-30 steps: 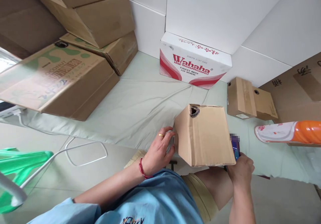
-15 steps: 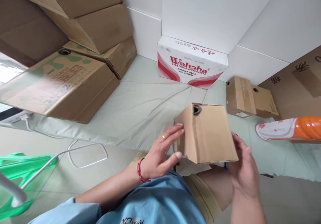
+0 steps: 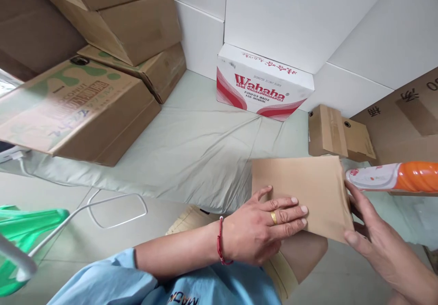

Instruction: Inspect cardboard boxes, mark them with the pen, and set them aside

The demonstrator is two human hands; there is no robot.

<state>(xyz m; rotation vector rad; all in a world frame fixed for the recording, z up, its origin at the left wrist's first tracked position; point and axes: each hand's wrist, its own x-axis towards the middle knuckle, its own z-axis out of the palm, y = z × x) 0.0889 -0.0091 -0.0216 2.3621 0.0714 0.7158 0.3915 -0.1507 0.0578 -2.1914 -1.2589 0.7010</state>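
A small plain cardboard box (image 3: 308,186) rests over my lap with one broad brown face turned up. My left hand (image 3: 267,227) lies flat on that face near its close edge, fingers stretched out, a gold ring on one finger and a red cord at the wrist. My right hand (image 3: 372,241) cups the box's right edge, fingers extended along its side and thumb by the near corner. Both hands touch the box. A pale green cloth (image 3: 198,150) spreads out beyond it.
A white and red Wahaha carton (image 3: 263,86) stands against the white wall. Large cardboard boxes (image 3: 85,104) are stacked at the left, smaller ones (image 3: 338,131) at the right. An orange and white bottle (image 3: 393,177) lies right. A white cable (image 3: 112,200) and green plastic (image 3: 30,223) lie on the floor.
The box has been tipped over, so its holed end no longer shows and a flat face is up. My left hand slid onto that face. The right hand's blue object is out of sight.
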